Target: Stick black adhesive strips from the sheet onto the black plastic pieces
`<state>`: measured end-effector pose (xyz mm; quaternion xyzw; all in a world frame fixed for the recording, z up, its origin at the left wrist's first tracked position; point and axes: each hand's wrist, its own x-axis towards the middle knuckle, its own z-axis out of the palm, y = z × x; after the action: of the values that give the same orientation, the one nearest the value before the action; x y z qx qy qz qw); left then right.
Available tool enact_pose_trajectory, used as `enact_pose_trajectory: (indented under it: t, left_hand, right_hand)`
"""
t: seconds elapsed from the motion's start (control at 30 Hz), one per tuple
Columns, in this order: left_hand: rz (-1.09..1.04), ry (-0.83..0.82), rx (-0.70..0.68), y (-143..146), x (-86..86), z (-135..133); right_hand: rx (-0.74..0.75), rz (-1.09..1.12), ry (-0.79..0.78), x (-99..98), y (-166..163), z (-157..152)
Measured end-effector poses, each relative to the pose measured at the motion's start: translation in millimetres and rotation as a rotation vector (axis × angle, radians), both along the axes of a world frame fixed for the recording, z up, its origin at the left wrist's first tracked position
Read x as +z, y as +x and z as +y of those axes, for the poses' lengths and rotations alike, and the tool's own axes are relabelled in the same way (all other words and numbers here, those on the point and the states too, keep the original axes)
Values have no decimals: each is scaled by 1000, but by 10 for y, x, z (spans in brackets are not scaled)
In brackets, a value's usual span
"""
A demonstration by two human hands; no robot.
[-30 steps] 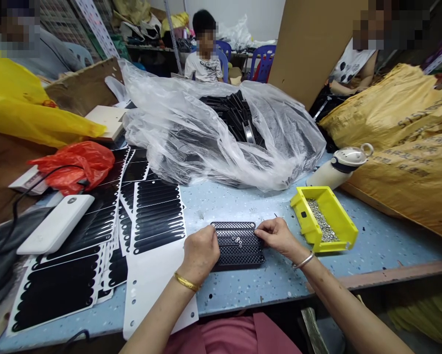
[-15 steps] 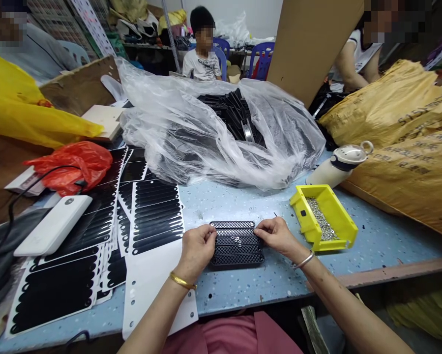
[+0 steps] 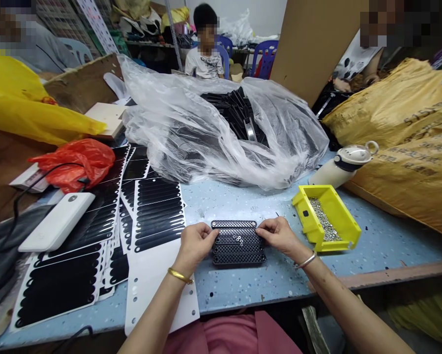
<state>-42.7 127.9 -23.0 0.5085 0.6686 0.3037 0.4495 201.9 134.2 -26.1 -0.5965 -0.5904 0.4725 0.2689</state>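
A stack of black mesh-patterned plastic strips (image 3: 238,243) lies flat on the blue speckled table (image 3: 265,280), with a few small silver washers resting on top. My left hand (image 3: 194,242) pinches the left end of one strip, fingers curled. My right hand (image 3: 279,234) pinches the right end of the same rows. A yellow bin (image 3: 327,219) of small metal washers stands just right of my right hand.
Sheets of black adhesive strips (image 3: 154,211) and a white power bank (image 3: 56,221) lie left. A large clear bag of black parts (image 3: 221,128) fills the middle back, a white kettle (image 3: 344,164) and yellow sacks (image 3: 408,132) sit right. Other people sit behind.
My left hand has slid off the top of the strips to their left end, uncovering them. My right hand stays at the right end.
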Motion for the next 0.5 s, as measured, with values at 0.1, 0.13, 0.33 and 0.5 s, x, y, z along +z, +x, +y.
enact_pose_trajectory:
  t: [0.1, 0.13, 0.33, 0.5]
  left_hand:
    - [-213, -167, -21, -38, 42, 56]
    - [-248, -184, -30, -49, 54, 73]
    - [-385, -237, -56, -102, 72, 128]
    - [-444, -269, -52, -170, 75, 123]
  right_hand:
    - [15, 2, -20, -17, 9, 10]
    - [20, 0, -23, -23, 11, 14]
    - [37, -51, 46, -21, -13, 22]
    - [75, -63, 83, -7, -63, 59]
